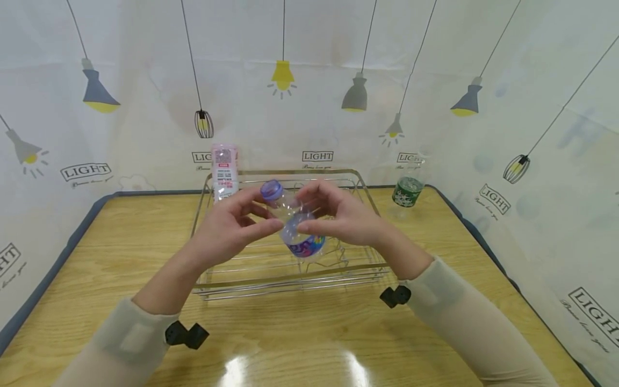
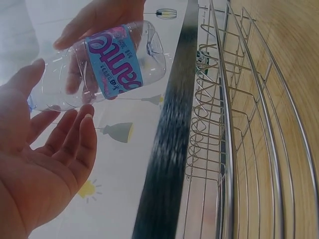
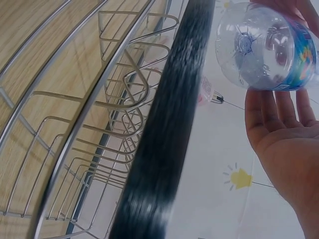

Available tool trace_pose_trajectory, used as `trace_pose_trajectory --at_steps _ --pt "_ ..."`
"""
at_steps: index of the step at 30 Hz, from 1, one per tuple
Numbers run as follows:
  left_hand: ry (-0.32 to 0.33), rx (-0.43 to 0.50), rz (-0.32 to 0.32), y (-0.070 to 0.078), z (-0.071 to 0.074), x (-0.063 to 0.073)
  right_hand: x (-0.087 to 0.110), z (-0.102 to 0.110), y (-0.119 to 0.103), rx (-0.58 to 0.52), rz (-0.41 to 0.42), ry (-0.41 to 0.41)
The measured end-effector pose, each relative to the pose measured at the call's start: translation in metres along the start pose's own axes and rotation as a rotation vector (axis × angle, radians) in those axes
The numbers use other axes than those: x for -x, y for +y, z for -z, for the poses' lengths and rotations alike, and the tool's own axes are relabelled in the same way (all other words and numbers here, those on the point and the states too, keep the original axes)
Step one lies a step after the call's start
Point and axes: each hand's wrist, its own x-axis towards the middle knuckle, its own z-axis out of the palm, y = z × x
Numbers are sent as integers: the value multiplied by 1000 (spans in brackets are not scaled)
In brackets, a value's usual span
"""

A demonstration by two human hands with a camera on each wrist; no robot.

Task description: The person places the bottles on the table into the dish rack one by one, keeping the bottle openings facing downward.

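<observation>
Both hands hold a clear plastic bottle (image 1: 302, 231) above the wire rack. It tilts, with its blue-purple cap (image 1: 272, 190) towards the upper left and a blue, pink and purple label (image 2: 113, 62) round its body. The left hand (image 1: 237, 220) is at the neck and shoulder, thumb on the near side and index finger by the cap. Opposite it, the right hand (image 1: 343, 215) grips the body, thumb in front and fingers behind. The bottle's round base (image 3: 244, 45) faces the right wrist camera.
Below the bottle, a metal wire rack (image 1: 290, 283) stands on the wooden table (image 1: 290, 333). A pink-and-white bottle (image 1: 224, 172) stands at the rack's back left. Behind right is a clear bottle with a green label (image 1: 407, 192). A lamp-print curtain (image 1: 319, 123) hangs behind.
</observation>
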Motion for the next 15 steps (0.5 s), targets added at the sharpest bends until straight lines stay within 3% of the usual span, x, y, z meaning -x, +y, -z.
trace_pose_trajectory --at_steps 8,15 --pt "2 -20 -9 1 0 3 -2 -3 0 -11 10 3" --pt "-5 32 -40 0 1 4 2 2 4 -21 22 11"
